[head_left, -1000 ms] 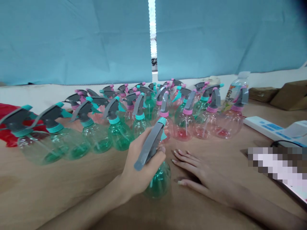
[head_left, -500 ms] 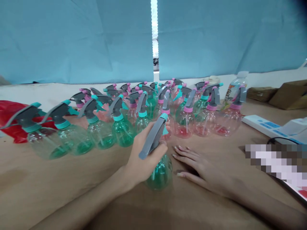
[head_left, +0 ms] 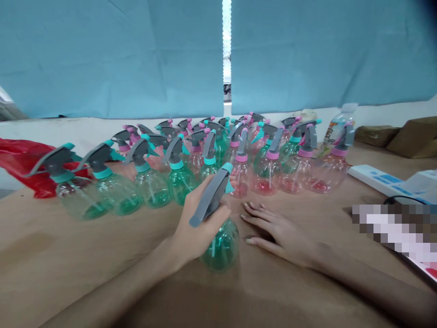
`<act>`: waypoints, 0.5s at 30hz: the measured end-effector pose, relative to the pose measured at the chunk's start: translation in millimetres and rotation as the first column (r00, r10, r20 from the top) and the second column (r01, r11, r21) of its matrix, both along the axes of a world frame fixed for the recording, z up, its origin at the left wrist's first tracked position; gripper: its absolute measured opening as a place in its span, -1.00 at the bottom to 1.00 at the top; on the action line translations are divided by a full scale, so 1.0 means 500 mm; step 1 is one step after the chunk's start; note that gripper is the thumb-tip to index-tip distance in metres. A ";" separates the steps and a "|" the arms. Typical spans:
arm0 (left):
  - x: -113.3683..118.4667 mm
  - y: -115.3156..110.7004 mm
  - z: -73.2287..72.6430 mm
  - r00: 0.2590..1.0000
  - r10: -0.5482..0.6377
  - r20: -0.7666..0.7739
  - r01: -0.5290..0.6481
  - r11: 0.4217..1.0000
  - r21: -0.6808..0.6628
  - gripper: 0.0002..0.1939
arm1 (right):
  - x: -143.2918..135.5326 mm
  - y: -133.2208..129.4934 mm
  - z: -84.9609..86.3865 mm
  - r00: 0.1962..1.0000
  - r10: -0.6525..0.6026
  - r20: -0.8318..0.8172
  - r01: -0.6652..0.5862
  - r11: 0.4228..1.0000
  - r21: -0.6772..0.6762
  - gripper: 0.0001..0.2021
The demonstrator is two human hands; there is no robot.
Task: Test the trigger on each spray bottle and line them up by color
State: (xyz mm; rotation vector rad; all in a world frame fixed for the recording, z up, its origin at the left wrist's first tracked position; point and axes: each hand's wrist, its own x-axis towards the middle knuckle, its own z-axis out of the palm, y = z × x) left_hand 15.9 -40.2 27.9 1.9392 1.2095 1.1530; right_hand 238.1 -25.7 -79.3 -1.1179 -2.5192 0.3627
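Observation:
My left hand is wrapped round the neck of a green spray bottle with a grey trigger head and a turquoise nozzle. The bottle stands upright, or nearly so, at the middle of the table; its neck is hidden by my fingers. Just to its right, my right hand lies palm down on the tabletop, fingers stretched out and holding nothing. Beyond both hands stand rows of similar bottles, among them a green spray bottle with a turquoise collar and a pink spray bottle with a pink collar.
On the left lies a red plastic bag. A labelled drink bottle stands behind the pink bottles. Farther right are cardboard boxes, a white power strip and a pixelated flat item. Blue cloth hangs behind.
The view has turned slightly left, so the rows appear shifted right. My left hand, still gripping the spray bottle, and my flat right hand sit slightly farther left in the picture.

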 end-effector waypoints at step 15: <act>-0.008 -0.004 -0.003 0.998 0.042 -0.052 -0.038 0.997 0.069 -0.94 | 0.000 0.002 -0.005 0.998 -0.006 -0.061 0.002 0.998 -0.060 -0.43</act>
